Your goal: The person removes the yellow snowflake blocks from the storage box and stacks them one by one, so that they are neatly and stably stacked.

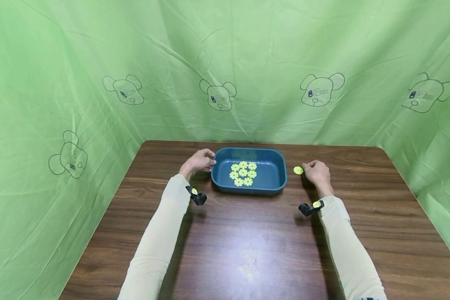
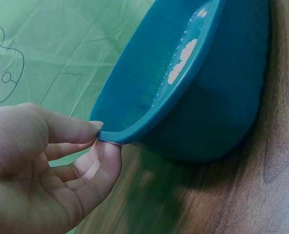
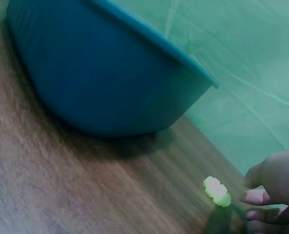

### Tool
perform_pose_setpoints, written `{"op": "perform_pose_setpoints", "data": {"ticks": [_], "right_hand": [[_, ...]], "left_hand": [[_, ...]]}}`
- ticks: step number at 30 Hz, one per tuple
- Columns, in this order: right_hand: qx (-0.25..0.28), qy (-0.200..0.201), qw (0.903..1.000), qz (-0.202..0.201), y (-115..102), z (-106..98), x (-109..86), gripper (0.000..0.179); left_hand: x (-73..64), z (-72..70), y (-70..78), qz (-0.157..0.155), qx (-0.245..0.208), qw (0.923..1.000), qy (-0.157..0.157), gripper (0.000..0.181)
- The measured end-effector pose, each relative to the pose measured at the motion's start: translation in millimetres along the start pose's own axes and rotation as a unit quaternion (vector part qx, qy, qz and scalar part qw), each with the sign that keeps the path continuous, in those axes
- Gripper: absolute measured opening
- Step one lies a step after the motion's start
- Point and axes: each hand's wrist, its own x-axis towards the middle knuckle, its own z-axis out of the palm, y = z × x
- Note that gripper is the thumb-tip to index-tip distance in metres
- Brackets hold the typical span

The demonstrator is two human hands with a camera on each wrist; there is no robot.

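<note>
A blue rectangular tub (image 1: 248,191) stands on the wooden table. My left hand (image 1: 199,161) pinches its left rim, thumb on top and curled fingers beneath, as the left wrist view shows. Flat on the tub's floor lie several yellow flower-shaped pieces (image 1: 243,172), bunched toward the left. To the right of the tub, one more yellow flower-shaped piece (image 3: 217,191) lies on the table. Just right of this piece is my right hand (image 1: 317,172), its fingers loosely bent with a small gap to the piece in the right wrist view. Nothing shows in its grasp.
The dark wooden table (image 1: 247,241) reaches to a green curtain (image 1: 262,62) at the back and sides, printed with bear-like faces. Black wrist cameras (image 1: 197,196) sit at both white sleeves (image 1: 155,246).
</note>
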Motion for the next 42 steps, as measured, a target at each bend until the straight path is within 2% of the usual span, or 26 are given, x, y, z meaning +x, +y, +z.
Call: {"op": "perform_pose_setpoints", "data": {"ticks": [4,12,21,29,35,42], "right_hand": [[0.023,0.007,0.9997,-0.007,-4,-6,-2.5,0.04],[0.065,0.042,0.9943,-0.073,-25,-18,-7.6,0.042],[0.116,0.046,0.9854,-0.116,-54,-18,-15.1,0.037],[0.154,0.017,0.9763,-0.151,-78,-8,-27.2,0.036],[0.176,-0.011,0.9678,-0.18,-87,5,-31.0,0.034],[0.166,-0.051,0.9635,-0.204,-94,23,-36.1,0.029]], "left_hand": [[0.2,1.6,-1.6,0.002,0.002,1.0,0.003,0.037],[-2.8,4.1,-2.3,0.013,0.004,0.9999,0.007,0.038],[-4.5,4.7,-0.9,0.008,0.015,0.9998,0.012,0.036],[-5.4,4.5,0.5,0.0,0.018,0.9998,0.011,0.036],[-3.9,3.9,0.0,-0.001,0.015,0.9999,0.009,0.037],[-2.8,4.5,-1.5,-0.004,0.008,0.9999,0.009,0.037]]}}
